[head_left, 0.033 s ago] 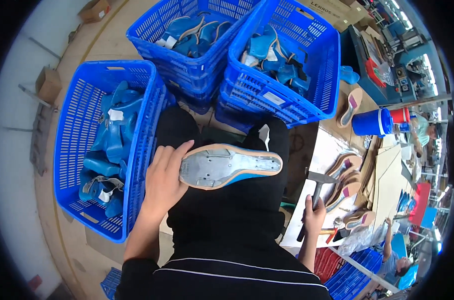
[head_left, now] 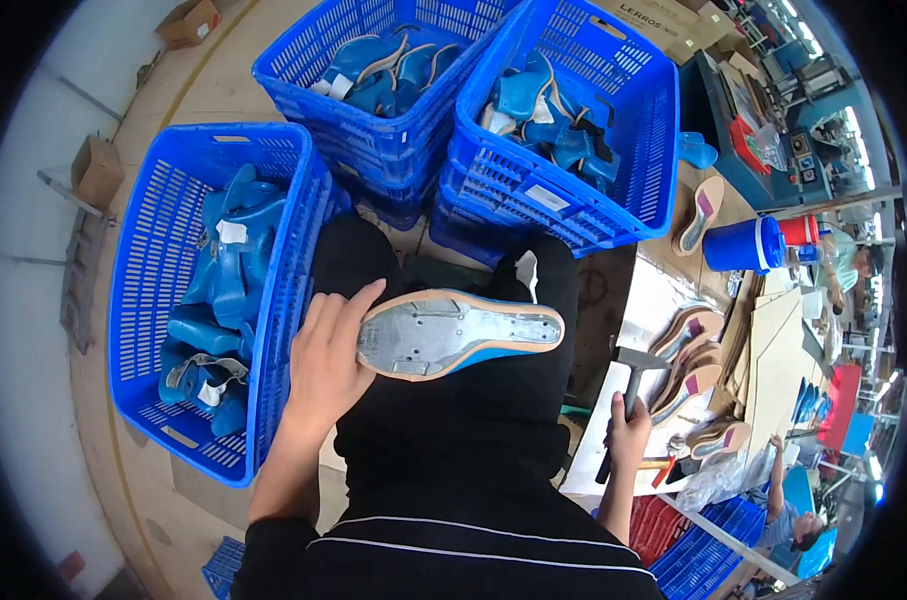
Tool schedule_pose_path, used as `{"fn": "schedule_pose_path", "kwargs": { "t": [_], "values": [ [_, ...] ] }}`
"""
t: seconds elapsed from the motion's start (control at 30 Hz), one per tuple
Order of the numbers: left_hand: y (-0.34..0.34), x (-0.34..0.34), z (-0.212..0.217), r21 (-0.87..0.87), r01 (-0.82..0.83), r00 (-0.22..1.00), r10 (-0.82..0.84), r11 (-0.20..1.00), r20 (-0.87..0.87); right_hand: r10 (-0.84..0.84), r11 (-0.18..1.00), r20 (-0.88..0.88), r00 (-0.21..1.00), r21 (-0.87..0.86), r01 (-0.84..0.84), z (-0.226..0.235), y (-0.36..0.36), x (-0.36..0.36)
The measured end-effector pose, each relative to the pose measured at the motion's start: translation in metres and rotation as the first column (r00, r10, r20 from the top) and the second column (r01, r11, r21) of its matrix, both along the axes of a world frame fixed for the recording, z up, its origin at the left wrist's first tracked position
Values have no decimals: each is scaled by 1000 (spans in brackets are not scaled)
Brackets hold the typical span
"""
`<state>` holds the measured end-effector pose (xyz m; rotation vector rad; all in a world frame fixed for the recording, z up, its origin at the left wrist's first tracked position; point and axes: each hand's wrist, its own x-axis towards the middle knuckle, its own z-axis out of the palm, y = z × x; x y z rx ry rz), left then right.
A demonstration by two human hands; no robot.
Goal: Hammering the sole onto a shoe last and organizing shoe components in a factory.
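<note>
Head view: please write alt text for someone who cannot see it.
A person's left hand holds a tan-rimmed shoe piece, grey underside up; the right hand grips a hammer. Blue crates of blue shoe parts stand ahead and left; tan-edged soles lie at right.

The sole plate (head_left: pixel 414 335) looks like smudged metal, the crates (head_left: pixel 599 217) smooth plastic, the trousers (head_left: pixel 352 262) matt cloth.

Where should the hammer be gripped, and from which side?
Probably best by the handle of the hammer, coming from the person's side, as the right hand holds it. The handle is slim and straight, its free end pointing toward the person; the wider head lies crosswise at the far end.
</note>
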<state>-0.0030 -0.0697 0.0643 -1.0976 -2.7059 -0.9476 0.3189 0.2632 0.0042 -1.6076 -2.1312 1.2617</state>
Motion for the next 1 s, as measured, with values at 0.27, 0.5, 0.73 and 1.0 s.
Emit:
{"fn": "schedule_pose_path", "kwargs": {
  "t": [0.27, 0.5, 0.73, 1.0],
  "values": [
    [18, -4, 0, 83, 87, 982, -72, 993, -176, 77, 816, 403, 912, 500, -290, -87, 24, 78],
    [4, 10, -30, 176, 43, 990, -18, 983, -143, 79, 662, 109, 991, 738, -134, -38, 8, 5],
    [18, 3, -15, 184, 159, 974, -123, 970, -189, 738, 667, -399, 544, 557, -495, 38, -12, -116],
    [-18, 20, -18, 28, 230, 969, -226, 973, -104, 765, 583, -627, 146, 578, -571, -31, -27, -176]
  ]
}}
